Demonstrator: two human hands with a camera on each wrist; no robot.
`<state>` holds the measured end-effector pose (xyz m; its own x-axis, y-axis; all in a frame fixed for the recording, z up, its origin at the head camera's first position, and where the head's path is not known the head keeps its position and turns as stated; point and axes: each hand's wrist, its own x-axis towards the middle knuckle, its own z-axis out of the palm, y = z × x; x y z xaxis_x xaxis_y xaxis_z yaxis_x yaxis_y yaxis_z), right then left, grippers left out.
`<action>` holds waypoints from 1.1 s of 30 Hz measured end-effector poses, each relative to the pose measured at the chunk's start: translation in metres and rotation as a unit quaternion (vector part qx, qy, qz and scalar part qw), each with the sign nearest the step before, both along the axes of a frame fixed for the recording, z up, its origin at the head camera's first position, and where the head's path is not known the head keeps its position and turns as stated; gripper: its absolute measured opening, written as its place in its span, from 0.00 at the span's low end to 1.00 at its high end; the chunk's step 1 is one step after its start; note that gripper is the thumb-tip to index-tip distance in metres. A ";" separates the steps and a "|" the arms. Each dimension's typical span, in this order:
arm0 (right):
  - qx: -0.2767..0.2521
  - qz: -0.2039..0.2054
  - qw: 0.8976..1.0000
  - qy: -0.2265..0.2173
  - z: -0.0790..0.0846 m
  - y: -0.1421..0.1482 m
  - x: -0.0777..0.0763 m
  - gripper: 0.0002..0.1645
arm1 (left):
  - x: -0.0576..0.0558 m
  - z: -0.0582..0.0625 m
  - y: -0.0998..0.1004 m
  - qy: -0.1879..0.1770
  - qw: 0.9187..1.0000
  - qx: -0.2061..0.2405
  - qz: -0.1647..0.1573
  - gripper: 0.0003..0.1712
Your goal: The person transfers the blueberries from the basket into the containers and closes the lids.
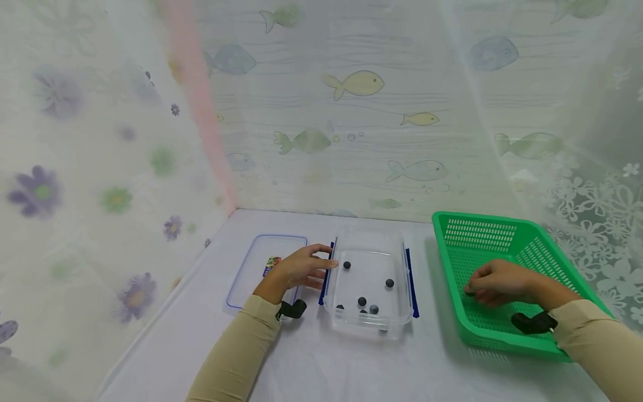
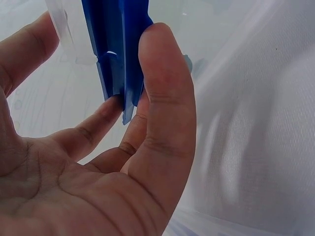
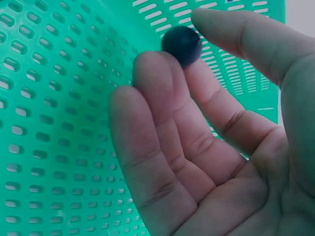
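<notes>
A clear plastic container (image 1: 369, 254) with blue side latches stands at the middle of the table, with several blueberries (image 1: 389, 283) scattered on its floor. At its left side is my left hand (image 1: 301, 268), the thumb over the rim. The left wrist view shows its fingers and thumb around the hanging blue latch (image 2: 133, 54). Inside the green basket (image 1: 447, 279), my right hand (image 1: 502, 283) pinches one blueberry (image 3: 181, 46) between the thumb and fingertips. Its other fingers are curled close to the perforated basket wall (image 3: 54, 147).
Left of the container lies a flat clear lid (image 1: 251, 262) with a blue edge and a small printed label (image 1: 272, 264), partly behind my left forearm. A white cloth (image 1: 321, 368) covers the table. Curtains with fish and flowers hang behind and at both sides.
</notes>
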<state>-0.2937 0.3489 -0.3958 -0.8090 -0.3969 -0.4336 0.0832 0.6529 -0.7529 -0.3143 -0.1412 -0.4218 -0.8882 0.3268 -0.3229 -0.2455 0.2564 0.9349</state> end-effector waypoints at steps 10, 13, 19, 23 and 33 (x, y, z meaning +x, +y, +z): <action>-0.009 -0.009 1.000 0.021 0.010 0.001 0.000 0.20 | -0.001 -0.001 0.000 -0.002 1.000 0.006 -0.006 0.44; -0.018 -0.017 0.999 0.027 0.018 -0.002 0.000 0.22 | -0.001 -0.001 0.000 -0.001 1.000 0.012 -0.005 0.44; -0.047 -0.023 0.998 0.026 0.029 -0.009 0.000 0.23 | -0.002 -0.002 -0.001 -0.002 1.000 0.008 -0.003 0.43; -0.070 -0.018 0.997 0.028 0.031 -0.011 -0.001 0.24 | -0.002 -0.002 0.000 0.000 1.000 0.002 -0.002 0.43; -0.137 -0.011 0.990 0.037 0.041 -0.015 -0.001 0.26 | 0.000 -0.002 -0.001 -0.003 1.000 0.006 -0.002 0.43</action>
<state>-0.2944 0.3340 -0.3544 -0.8450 -0.4723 -0.2510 0.0330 0.4223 -0.9058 -0.3145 -0.1418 -0.4233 -0.8850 0.3346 -0.3238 -0.2495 0.2464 0.9365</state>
